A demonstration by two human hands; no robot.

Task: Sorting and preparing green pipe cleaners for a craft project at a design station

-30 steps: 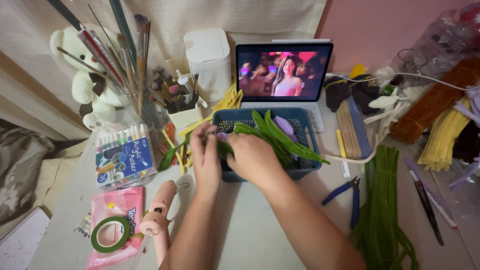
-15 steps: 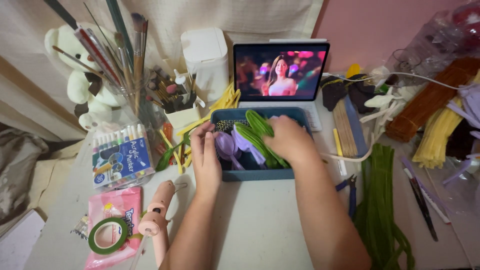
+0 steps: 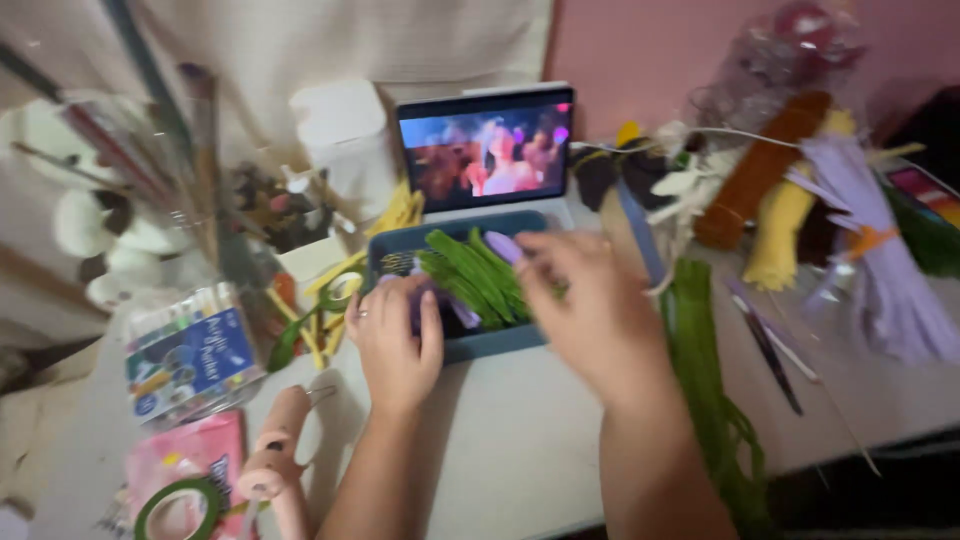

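A blue tray [image 3: 490,345] sits on the white counter [image 3: 520,440] just in front of a propped tablet [image 3: 487,150], and in it lies a bunch of green pipe cleaners [image 3: 470,275] with a few purple ones [image 3: 503,246] among them. The green bunch lies slantwise, its long axis running from the tray's far left corner toward the near right, with the nearer ends pointing at the right hand. The left hand [image 3: 397,340] rests palm down on the tray's near left edge, fingers together and curled over the rim, touching purple strands just left of the green bunch. The right hand [image 3: 590,310] hovers over the tray's right side, blurred by motion; its fingers look loosely spread above the right end of the bunch, but whether they pinch any strand cannot be told. To the right of that hand a loose sheaf of long green stems [image 3: 705,390] lies on the counter, running lengthwise toward the near edge. At the left are a box of markers [image 3: 190,360], a pink glue gun [image 3: 280,455] and a roll of green tape [image 3: 180,508].
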